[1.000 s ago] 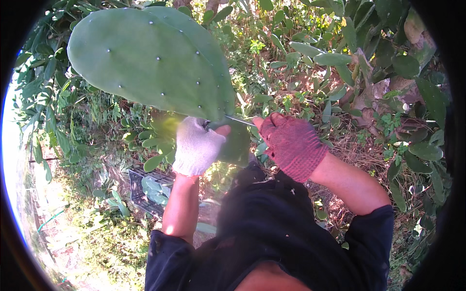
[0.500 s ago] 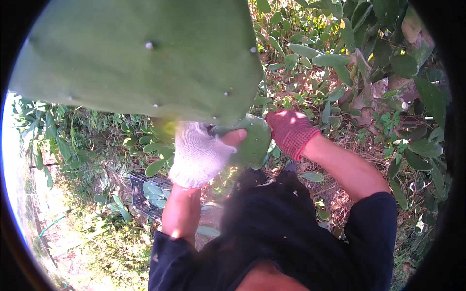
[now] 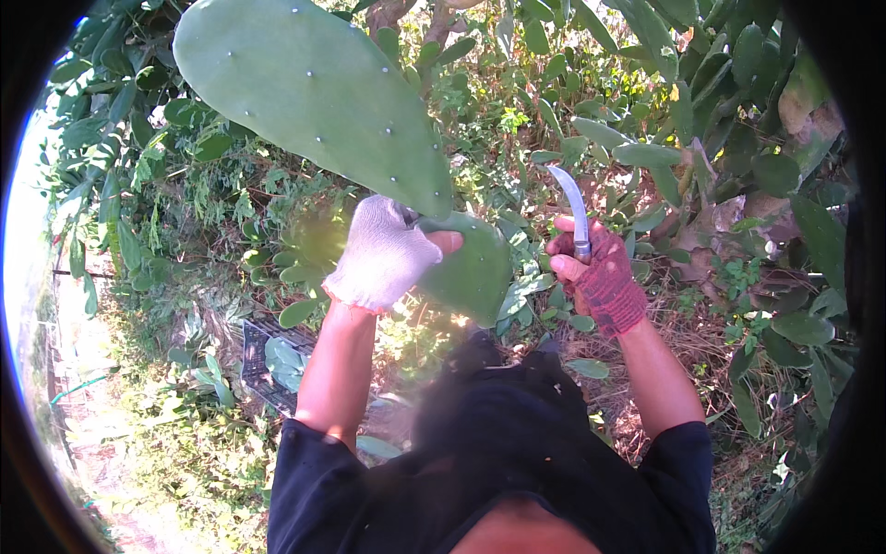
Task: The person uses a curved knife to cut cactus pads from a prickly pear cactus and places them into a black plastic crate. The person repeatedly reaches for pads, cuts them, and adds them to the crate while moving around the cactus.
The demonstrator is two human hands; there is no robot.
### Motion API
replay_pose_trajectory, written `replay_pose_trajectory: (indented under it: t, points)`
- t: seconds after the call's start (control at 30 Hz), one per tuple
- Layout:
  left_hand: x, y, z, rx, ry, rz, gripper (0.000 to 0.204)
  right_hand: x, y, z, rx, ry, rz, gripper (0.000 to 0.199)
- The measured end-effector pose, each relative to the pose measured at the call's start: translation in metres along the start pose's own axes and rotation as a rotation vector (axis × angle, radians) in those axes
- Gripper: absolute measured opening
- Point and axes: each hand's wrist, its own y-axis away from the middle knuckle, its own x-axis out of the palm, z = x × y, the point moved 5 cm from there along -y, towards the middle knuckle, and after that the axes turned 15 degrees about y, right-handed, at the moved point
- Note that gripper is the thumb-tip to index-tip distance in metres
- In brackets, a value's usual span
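Observation:
My left hand (image 3: 383,254), in a pale fingerless glove, is closed on cactus pads, its thumb pointing right. A large green cactus pad (image 3: 314,88) slants from the grip to the upper left. Below and right of it, a smaller cactus pad (image 3: 471,268) hangs partly behind the thumb. In a dark red glove, my right hand (image 3: 595,272) is wrapped round the handle of a curved knife (image 3: 572,205), its blade pointing up and bending left. The knife is apart from the pads. My left fingers are mostly hidden behind the glove.
A dark plastic crate (image 3: 263,365) with cut cactus pads (image 3: 286,362) stands on the ground at lower left. Cactus plants (image 3: 757,175) grow thickly on the right. More greenery (image 3: 111,194) lines the left, and dry grass (image 3: 664,369) covers the ground.
My right hand has moved right, away from the smaller pad, and the knife now shows. The large pad has shifted away from the camera and tilts toward the upper left, still by my left hand.

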Motion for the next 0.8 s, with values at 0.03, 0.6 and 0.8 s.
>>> replay_pose_trajectory:
  t: [0.03, 0.6, 0.8]
  points:
    - [0.003, -0.002, 0.001, -0.052, -0.049, 0.028, 0.025, 0.009, -0.003, 0.009, -0.037, -0.054, 0.0, 0.053]
    - [0.027, -0.012, -0.001, -0.137, 0.353, 0.256, 0.046, 0.032, -0.022, 0.044, -0.091, -0.129, 0.327, 0.055]
    - [0.028, -0.006, 0.031, -0.281, 0.914, 0.471, 0.067, 0.03, -0.02, 0.039, -0.102, -0.16, 0.281, 0.053]
